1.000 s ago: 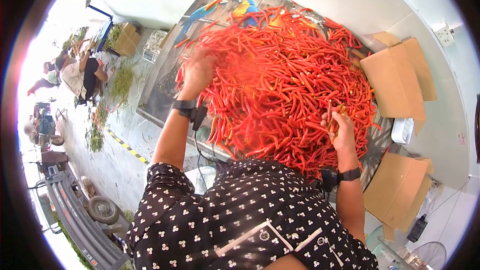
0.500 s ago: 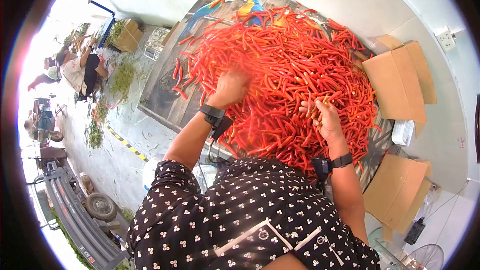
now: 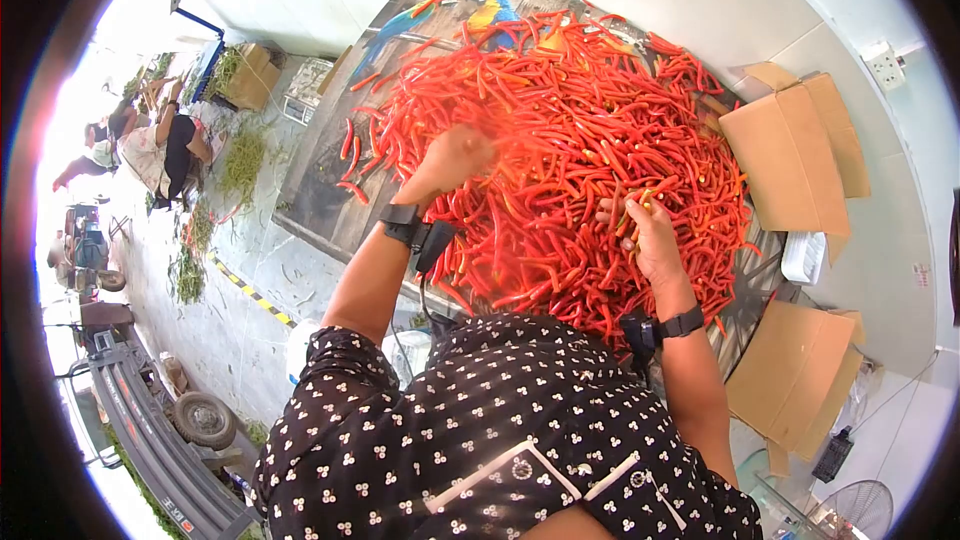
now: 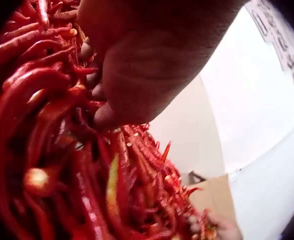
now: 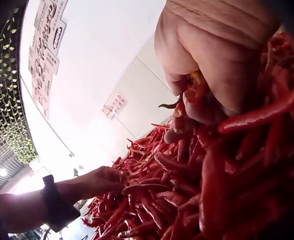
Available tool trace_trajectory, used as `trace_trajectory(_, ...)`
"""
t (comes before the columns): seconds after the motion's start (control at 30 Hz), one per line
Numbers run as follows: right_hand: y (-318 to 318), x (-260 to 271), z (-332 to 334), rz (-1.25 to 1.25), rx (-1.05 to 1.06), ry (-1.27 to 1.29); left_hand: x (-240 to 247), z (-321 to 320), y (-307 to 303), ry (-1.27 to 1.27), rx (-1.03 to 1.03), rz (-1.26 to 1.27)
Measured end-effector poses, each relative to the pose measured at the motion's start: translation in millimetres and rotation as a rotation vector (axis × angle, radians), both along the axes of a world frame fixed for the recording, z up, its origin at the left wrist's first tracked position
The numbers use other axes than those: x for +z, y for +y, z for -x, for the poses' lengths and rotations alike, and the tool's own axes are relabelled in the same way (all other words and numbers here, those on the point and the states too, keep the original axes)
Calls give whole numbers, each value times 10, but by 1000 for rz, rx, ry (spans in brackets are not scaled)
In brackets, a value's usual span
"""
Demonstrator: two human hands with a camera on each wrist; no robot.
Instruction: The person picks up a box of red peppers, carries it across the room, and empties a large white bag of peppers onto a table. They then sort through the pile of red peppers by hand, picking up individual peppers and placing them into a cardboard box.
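A big heap of red chili peppers (image 3: 580, 140) covers most of a wooden-patterned table (image 3: 325, 180) with parrots printed on it. Over the left part of the heap is my left hand (image 3: 452, 160), its fingers bent down among the chilies. In the left wrist view a bit of red chili (image 4: 95, 104) shows between thumb and fingertips of this hand (image 4: 142, 65). My right hand (image 3: 655, 240) grips several chilies, some yellowish, low over the heap's right side. The right wrist view shows orange and red chilies (image 5: 197, 86) poking out of the curled fingers of that hand (image 5: 207, 55).
Two cardboard boxes (image 3: 785, 165) (image 3: 795, 370) stand at the right, with a white plastic tray (image 3: 803, 258) between them. A few loose chilies (image 3: 350, 190) lie on the table's left side. Left of the table, a person (image 3: 160, 145) sits among plants on the floor.
My left hand has moved right and toward me from the heap's left edge, leaving a few loose chilies there. My right hand has shifted slightly left, still gripping its chilies.
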State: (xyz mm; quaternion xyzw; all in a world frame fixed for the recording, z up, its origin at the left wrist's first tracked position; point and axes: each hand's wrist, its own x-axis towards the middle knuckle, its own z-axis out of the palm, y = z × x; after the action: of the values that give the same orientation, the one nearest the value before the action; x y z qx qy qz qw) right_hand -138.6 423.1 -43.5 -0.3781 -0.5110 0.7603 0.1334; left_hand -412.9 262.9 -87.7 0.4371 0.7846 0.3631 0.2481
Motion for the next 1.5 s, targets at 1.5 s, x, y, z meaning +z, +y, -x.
trace_trajectory(1.5, 3011, 1865, -842, -2150, -649, -750, 383, -1047, 565, 118, -245, -10)
